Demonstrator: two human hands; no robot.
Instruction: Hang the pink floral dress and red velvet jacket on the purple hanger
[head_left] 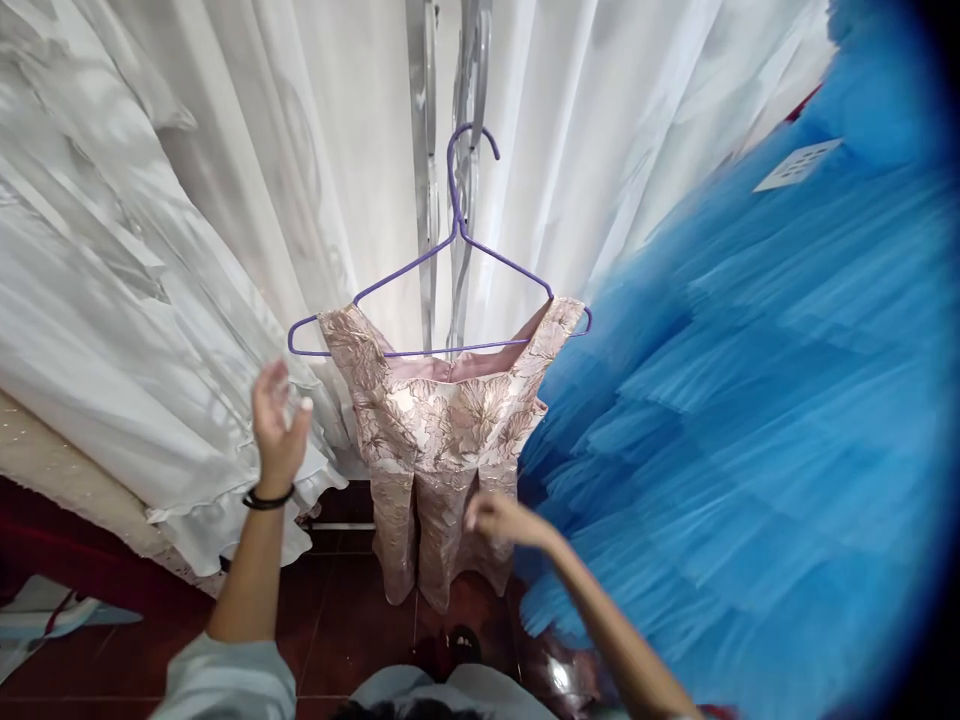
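**Pink floral dress [454,415] on purple hanger [458,220]: hand status**

Head view. I have the dress at centre frame, hanging upright by both shoulder straps. The hanger hook lies at the grey metal uprights [429,200]; I cannot tell whether it is engaged.

Left hand [279,430]: raised beside the bodice and apart from it, palm up, fingers spread, gripping nothing. A black band [268,499] encircles the wrist.

Right hand [504,520]: positioned at the front of the skirt section, fingers curled, outline blurred. I cannot tell whether it grips or touches the fabric.

Surroundings: I register white drapery [555,130] behind the hanger, a layered blue tulle garment [735,420] on the right, and dark red floor tiles [337,610] below.
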